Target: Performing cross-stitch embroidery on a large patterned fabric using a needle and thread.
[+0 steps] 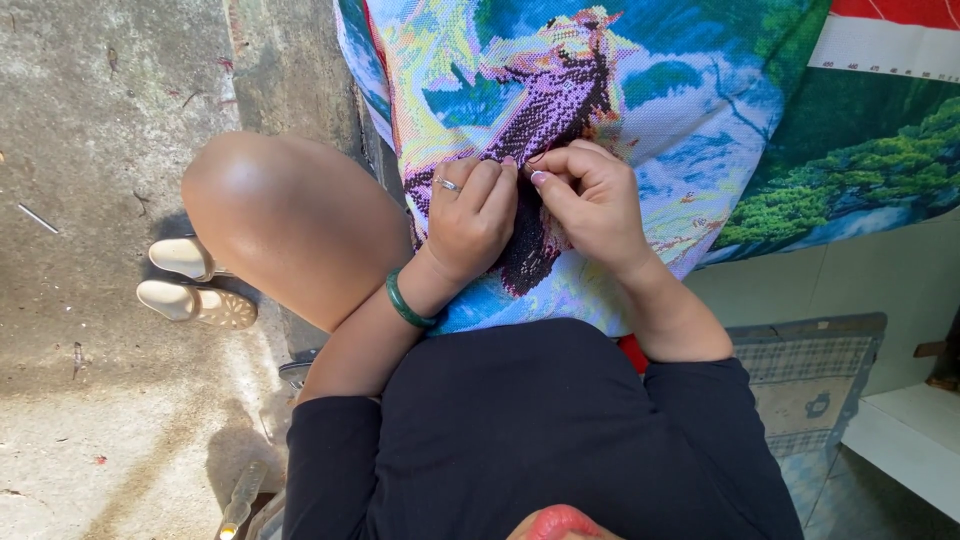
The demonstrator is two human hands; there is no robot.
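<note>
A large, colourful cross-stitch cloth (700, 90) with a purple and brown figure on blue, green and yellow lies across my lap. My left hand (470, 215), with a ring and a green bangle at the wrist, presses on the dark stitched patch with its fingers curled. My right hand (590, 195) is beside it, fingertips pinched together on the cloth at the same patch; any needle there is too small to see. The two hands touch at the fingertips.
My bare knee (290, 220) sticks out to the left over a concrete floor (90, 120). A pair of pale sandals (195, 285) sits on the floor. A checked mat (810, 390) and a white ledge (910, 430) lie at the right.
</note>
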